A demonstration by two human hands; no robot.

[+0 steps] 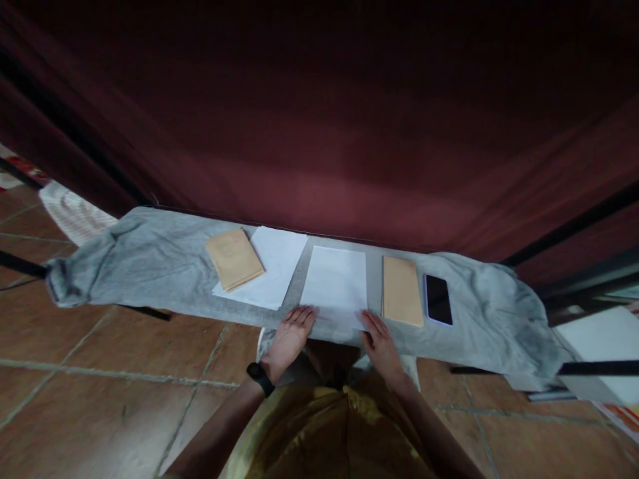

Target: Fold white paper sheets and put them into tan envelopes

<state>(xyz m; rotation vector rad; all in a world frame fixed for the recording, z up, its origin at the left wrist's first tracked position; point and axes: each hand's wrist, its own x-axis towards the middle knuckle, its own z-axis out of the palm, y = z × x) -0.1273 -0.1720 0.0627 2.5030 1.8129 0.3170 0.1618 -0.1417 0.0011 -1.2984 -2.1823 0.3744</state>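
Note:
A white sheet of paper (334,276) lies on the grey cloth in front of me, its near edge slightly raised and curled. My left hand (293,327) is at the near left corner of this sheet, fingers close together over the edge. At the opposite near corner, my right hand (380,338) grips the edge between thumb and fingers. To the right of the sheet lies a stack of brown envelopes (402,291). More brown envelopes (234,258) rest at an angle on other white sheets (279,263) to the left.
A phone with a purple edge (438,299) lies right of the envelopes. The grey cloth (150,259) covers a narrow bench and bunches up at both ends. Behind it hangs a dark red curtain (319,166). Brown floor tiles (124,412) show below.

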